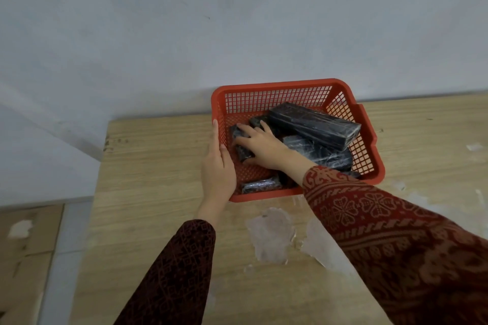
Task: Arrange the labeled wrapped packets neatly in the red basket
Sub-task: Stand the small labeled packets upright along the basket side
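Observation:
A red mesh basket [277, 87] stands on the wooden table against the wall. Several dark wrapped packets lie inside it. A long packet [314, 124] rests tilted on top at the right, with another packet [322, 153] under it. A small packet [261, 185] lies by the near wall. My right hand [260, 146] reaches into the basket and lies over a small packet [241, 150] at the left side, fingers curled around it. My left hand [217, 166] presses flat against the basket's left outer wall, thumb over the rim.
The wooden table [158, 166] has pale patches of peeled film [272, 235] near the basket's front. The table's left edge drops to a tiled floor [31, 245]. A pale wall [237, 21] rises right behind the basket.

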The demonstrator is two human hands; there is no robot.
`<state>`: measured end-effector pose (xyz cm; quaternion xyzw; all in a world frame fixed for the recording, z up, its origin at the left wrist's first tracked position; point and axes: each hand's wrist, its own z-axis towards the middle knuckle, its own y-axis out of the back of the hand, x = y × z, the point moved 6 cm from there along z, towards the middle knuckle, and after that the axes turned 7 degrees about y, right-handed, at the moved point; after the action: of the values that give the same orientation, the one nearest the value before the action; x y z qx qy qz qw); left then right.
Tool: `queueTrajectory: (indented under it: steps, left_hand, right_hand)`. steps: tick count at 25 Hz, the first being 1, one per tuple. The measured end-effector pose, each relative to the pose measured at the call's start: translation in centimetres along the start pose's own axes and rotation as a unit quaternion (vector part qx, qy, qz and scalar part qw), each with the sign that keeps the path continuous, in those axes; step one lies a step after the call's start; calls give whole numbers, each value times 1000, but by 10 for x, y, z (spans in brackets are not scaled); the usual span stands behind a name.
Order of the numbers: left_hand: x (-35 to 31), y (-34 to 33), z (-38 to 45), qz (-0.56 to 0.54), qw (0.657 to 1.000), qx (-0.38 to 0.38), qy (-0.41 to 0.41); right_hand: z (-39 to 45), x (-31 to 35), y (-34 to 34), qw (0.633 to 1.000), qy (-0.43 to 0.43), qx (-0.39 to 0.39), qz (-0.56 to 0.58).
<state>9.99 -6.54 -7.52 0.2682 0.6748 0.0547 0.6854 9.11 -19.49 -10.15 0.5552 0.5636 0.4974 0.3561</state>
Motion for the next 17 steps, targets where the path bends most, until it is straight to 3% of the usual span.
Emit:
queueTrajectory:
  steps: [3,7,17]
  left_hand:
    - [-3,1,-2,-4,1000,3,-4]
    - [-6,4,-3,-22,1000,6,-3]
    - [-5,4,-5,-33,999,18,13]
  right_hand:
    - [-2,1,10,995,14,-53,82]
    - [-9,-17,46,936,-65,-243,245]
    - [8,-66,57,847,-241,-293,373]
